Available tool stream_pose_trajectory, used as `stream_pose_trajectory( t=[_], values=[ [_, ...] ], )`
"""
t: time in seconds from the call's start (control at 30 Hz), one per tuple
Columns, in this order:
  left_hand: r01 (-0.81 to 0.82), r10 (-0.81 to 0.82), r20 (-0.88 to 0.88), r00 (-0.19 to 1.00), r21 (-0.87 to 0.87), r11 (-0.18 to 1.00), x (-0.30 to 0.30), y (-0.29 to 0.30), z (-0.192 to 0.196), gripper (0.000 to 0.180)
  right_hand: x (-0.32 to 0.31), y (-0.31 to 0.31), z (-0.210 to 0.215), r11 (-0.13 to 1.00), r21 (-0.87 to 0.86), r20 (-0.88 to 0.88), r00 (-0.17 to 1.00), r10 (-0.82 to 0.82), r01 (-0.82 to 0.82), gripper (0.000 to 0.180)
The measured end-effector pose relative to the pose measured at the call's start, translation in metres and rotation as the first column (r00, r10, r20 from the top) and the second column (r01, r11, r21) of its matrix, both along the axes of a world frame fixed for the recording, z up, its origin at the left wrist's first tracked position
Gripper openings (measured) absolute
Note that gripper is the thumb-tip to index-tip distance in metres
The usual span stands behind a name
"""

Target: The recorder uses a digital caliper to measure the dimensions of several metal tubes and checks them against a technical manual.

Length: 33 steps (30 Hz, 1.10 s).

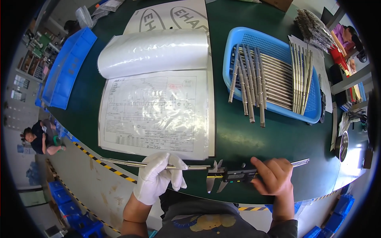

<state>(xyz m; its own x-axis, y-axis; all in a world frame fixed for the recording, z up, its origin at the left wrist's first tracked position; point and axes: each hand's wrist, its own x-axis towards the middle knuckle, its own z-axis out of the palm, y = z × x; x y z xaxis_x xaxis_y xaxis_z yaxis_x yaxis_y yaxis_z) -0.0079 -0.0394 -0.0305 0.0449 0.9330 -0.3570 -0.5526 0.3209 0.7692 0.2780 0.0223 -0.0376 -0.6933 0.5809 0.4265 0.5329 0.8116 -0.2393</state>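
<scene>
Lower centre, left hand (158, 176): white cloth glove, closed on one slim steel rod (123, 162).
Right hand (272, 175): bare, gripping one digital caliper (234, 175).

The scene is being viewed from a single head-worn fisheye camera, which is being pointed steeply down at the near edge of a green table (238, 135). Everything is being seen from close range, with straight edges being bent toward the rim and the forearms being brought in from the lower edge.
</scene>
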Motion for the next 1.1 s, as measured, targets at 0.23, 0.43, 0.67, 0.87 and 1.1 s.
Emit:
stream_pose_trajectory(
  t=[0.23,0.43,0.67,0.87,1.1],
  values=[
    [-0.084,0.077,-0.125,0.989,-0.057,0.995,0.013,0.007,0.008,0.042,-0.001,0.000,0.001,1.000,0.015,0.011,1.000,-0.015,0.015,0.037],
    [0.008,-0.010,0.073,0.997,0.029,1.000,0.004,0.002,-0.002,0.045,-0.001,0.000,0.001,1.000,0.021,0.003,1.000,-0.010,0.010,0.038],
    [0.034,-0.036,0.043,0.998,0.040,0.999,0.006,0.001,-0.001,0.044,0.001,-0.001,0.001,1.000,0.027,0.012,1.000,-0.010,0.010,0.037],
    [0.022,-0.023,0.063,0.998,0.025,0.999,0.007,0.001,-0.002,0.044,0.000,0.000,0.000,0.999,0.037,0.007,1.000,-0.013,0.012,0.033],
    [0.026,-0.030,0.151,0.988,0.027,0.999,0.007,0.000,-0.006,0.043,0.001,0.000,0.001,1.000,0.024,0.000,1.000,-0.015,0.015,0.030]
  ],
)
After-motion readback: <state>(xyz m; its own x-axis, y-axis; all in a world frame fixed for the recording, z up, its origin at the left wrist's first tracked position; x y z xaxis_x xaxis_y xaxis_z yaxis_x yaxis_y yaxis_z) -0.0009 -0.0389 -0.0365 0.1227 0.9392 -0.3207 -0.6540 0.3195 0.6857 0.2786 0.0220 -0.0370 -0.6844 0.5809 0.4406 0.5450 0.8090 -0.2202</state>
